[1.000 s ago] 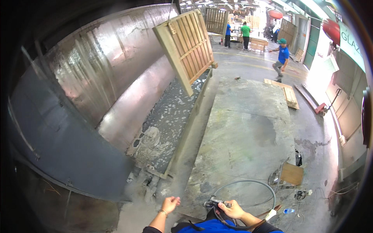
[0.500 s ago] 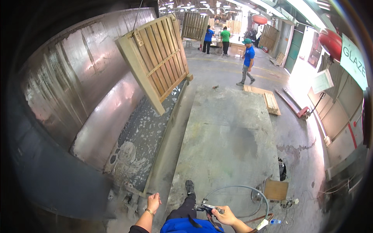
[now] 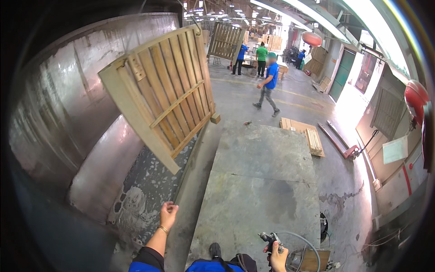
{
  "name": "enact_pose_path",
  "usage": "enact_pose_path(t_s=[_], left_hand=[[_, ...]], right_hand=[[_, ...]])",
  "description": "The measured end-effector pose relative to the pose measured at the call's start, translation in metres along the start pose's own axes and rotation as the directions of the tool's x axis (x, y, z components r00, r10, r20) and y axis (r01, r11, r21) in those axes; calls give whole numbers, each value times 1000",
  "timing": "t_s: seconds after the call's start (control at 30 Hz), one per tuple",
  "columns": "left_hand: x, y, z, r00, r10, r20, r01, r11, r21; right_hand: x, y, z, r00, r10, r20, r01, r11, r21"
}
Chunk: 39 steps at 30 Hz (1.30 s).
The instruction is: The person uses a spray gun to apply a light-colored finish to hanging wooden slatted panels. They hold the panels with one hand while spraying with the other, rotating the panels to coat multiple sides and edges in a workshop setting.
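Note:
A spray gun point(image 3: 270, 237) is gripped in my right hand point(image 3: 278, 258) at the lower right, its nozzle pointing left. A grey hose point(image 3: 311, 245) loops from it down to the right. My left hand point(image 3: 168, 216), with a bracelet at the wrist, reaches forward past the edge of a trough point(image 3: 149, 195) of dark, foam-flecked liquid. Its fingers are loosely bent and nothing shows in them. Beyond that hand a slatted wooden panel point(image 3: 167, 90) hangs tilted over the trough, apart from my fingers. A hook and wire hold its upper corner.
Metal booth wall point(image 3: 54, 81) stands at the left. Ahead lies a grey floor plate point(image 3: 253, 181). Wooden boards point(image 3: 312, 140) and a red pallet jack point(image 3: 349, 152) lie to the right. A person in blue point(image 3: 271, 77) walks ahead; others stand farther back.
My left arm has stretched forward. The panel appears larger and closer. The spray gun has moved right in view with my right hand. The walking person has moved left.

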<state>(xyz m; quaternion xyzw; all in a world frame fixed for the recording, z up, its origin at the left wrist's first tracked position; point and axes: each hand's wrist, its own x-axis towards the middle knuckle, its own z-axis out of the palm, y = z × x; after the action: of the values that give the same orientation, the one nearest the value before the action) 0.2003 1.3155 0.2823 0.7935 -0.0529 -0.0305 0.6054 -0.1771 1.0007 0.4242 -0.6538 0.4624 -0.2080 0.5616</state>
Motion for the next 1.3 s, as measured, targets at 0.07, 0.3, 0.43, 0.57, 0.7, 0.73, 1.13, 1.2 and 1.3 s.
enact_pose_path(t_s=[0.07,0.3,0.43,0.57,0.7,0.73,1.13,1.2,1.3], left_hand=[[50,22,5,997,34,-63,-36,999,-23],[201,99,-11,930,119,-348,-159,983,-87],[267,156,-19,789,158,-594,-104,987,124],[307,187,-14,672,245,-699,-139,969,206],[317,193,-4,719,161,-676,-212,977,8],[317,193,-3,730,146,-668,-201,980,-5],[290,197,74,774,96,-626,-167,984,-56],[288,204,87,769,-16,-639,-93,986,-137],[290,209,92,781,-112,-615,-22,978,-206]], right_hand=[[27,-9,6,999,30,-13,-30,1000,0],[121,-47,17,999,-18,42,12,990,138],[181,-74,17,994,-105,38,94,973,213],[239,-95,5,987,-31,160,7,989,146],[298,-99,8,981,68,182,-68,998,-5],[309,-97,9,978,130,163,-123,991,-55],[410,-93,57,991,109,71,-118,985,128],[417,-96,63,993,102,66,-110,984,138],[427,-99,67,991,132,33,-135,980,148]])
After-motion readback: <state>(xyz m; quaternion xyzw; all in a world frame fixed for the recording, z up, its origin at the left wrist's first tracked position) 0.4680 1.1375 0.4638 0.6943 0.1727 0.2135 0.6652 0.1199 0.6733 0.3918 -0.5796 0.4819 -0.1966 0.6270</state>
